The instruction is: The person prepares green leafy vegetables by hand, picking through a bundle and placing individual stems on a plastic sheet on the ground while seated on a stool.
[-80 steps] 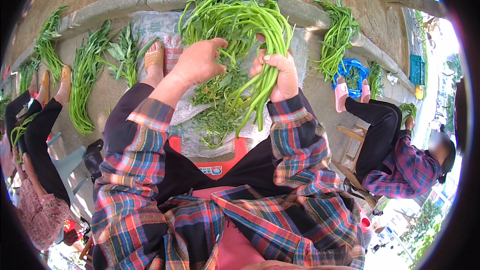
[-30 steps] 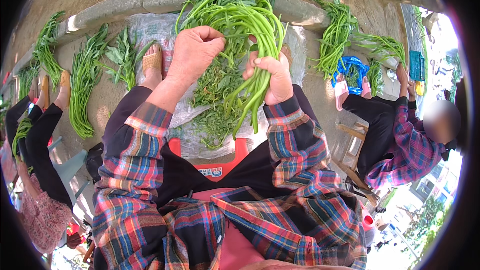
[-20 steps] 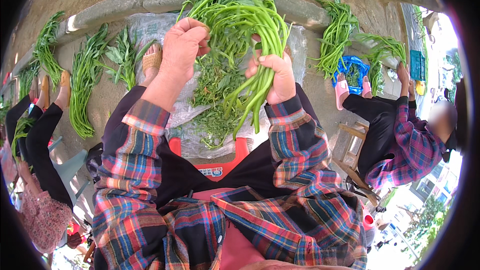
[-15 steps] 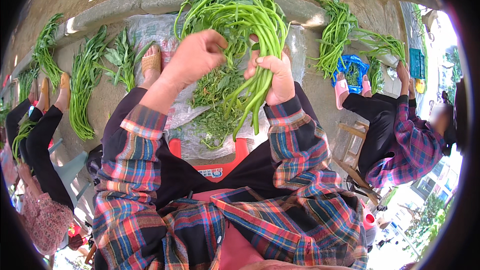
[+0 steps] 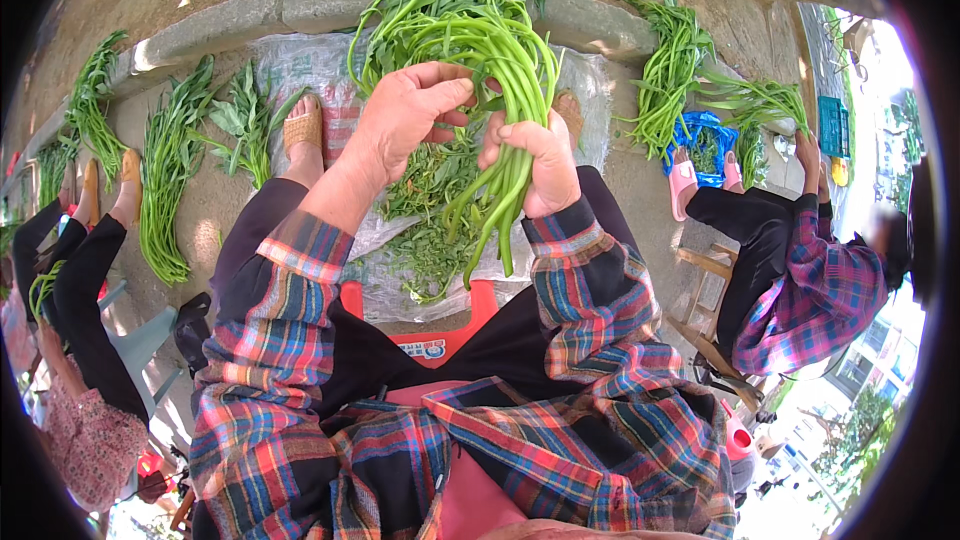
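A thick bunch of water spinach [image 5: 522, 68], with long green hollow stems, is gripped by my right hand [image 5: 540, 158]; its cut ends hang below the fist and its leafy tops arch away at the far side. My left hand [image 5: 412, 112] is at the bunch's left side, thumb and fingers pinched together close to the stems. What those fingertips hold, if anything, is hidden. Under both hands, a heap of plucked leaves [image 5: 425, 258] lies on a pale plastic sheet [image 5: 375, 302] between my feet.
A stone kerb [image 5: 225, 25] runs behind the sheet. More bunches of greens [image 5: 165, 180] lie at the left, others [image 5: 672, 80] at the right beside a blue bag [image 5: 712, 178]. A seated person [image 5: 810, 280] handles greens at the right; another [image 5: 95, 430] sits at the left.
My left hand has moved right and in against the stems. The right hand, still round the bunch, has shifted slightly left.
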The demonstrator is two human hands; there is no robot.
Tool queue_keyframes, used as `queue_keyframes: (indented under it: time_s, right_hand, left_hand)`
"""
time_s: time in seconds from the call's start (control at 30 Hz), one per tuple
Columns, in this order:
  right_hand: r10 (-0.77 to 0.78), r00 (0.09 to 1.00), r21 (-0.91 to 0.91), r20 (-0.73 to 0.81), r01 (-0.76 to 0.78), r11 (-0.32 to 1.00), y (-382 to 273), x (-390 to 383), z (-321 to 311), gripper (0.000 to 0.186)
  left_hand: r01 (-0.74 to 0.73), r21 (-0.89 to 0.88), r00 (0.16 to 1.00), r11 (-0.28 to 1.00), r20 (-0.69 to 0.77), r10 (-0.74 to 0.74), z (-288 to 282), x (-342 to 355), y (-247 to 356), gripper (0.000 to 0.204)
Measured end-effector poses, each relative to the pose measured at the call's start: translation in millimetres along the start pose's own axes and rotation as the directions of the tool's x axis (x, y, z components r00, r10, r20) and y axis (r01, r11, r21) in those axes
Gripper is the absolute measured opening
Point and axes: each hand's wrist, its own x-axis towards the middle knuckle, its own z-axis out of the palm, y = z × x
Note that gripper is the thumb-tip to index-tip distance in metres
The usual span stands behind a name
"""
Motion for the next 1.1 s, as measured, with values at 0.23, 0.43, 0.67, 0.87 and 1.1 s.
queue_keyframes:
  time_s: [0.23, 0.43, 0.67, 0.87, 1.1]
  right_hand:
    - [0.011, 1.000, 0.002, -0.004, -0.011, 1.000, -0.6, 0.4, 3.7, 0.043]
    - [0.017, 1.000, 0.010, 0.001, -0.017, 1.000, 2.8, 0.4, 3.2, 0.044]
    - [0.020, 1.000, 0.021, 0.006, -0.020, 1.000, 2.4, 1.0, 2.3, 0.044]
    - [0.025, 1.000, 0.033, -0.009, -0.025, 0.999, 2.8, -0.2, 0.8, 0.042]
    - [0.030, 0.999, -0.009, -0.013, -0.030, 1.000, 5.8, -2.2, 4.1, 0.042]
  left_hand:
    - [-0.011, -0.064, 1.000, 0.998, 0.026, 0.013, -4.3, 6.3, -6.6, 0.021]
    - [-0.097, -0.012, 0.995, 0.995, -0.011, 0.097, -2.1, 6.9, -9.1, 0.015]
    - [-0.149, 0.078, 0.988, 0.986, -0.035, 0.152, -8.2, 6.5, -9.1, 0.012]
    - [-0.211, 0.153, 0.970, 0.965, -0.088, 0.226, -15.4, 8.5, -8.7, 0.008]
    - [-0.157, -0.097, 0.971, 0.983, -0.199, 0.135, -15.3, 6.9, -2.3, 0.006]
